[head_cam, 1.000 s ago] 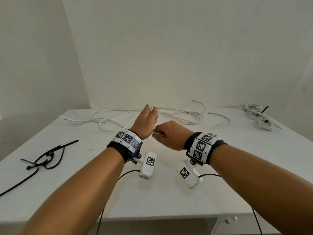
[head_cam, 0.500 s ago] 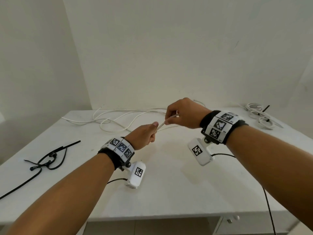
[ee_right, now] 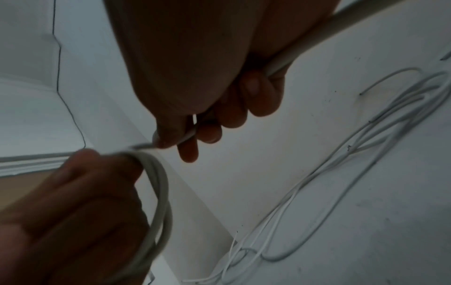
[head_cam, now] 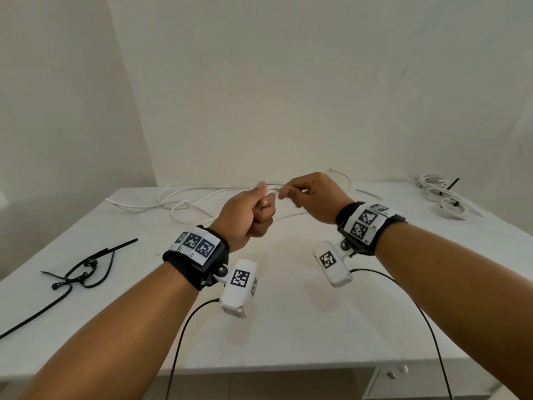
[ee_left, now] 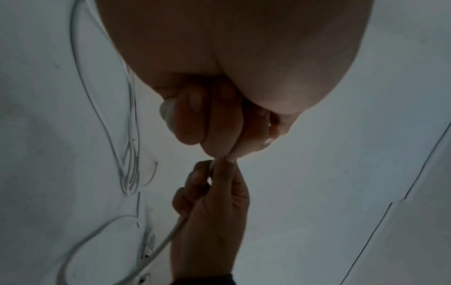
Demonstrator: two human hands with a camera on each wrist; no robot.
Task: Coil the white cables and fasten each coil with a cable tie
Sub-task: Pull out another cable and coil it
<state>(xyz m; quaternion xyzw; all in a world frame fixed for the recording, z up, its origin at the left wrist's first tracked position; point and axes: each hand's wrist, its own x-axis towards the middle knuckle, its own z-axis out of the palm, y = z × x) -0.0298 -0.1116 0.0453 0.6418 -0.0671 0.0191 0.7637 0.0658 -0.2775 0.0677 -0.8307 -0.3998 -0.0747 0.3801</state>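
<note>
Coiling step: left hand (head_cam: 250, 215) grips the white cable (ee_right: 158, 185) loops
Right hand (head_cam: 313, 197) pinches the strand; next it should lay another loop

A bare, plain room set up as a workspace: a white counter (head_cam: 288, 327) against blank white walls (head_cam: 274, 82), tiled floor (head_cam: 259, 388) below.

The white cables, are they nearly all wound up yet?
Not nearly. Two finished coils lie at the table's far right, with something dark across them, probably ties. Right now the left hand grips a few loops of one white cable while the right hand feeds more of it over. Loose white cables sprawl along the back, and black cable ties wait on the left.
</note>
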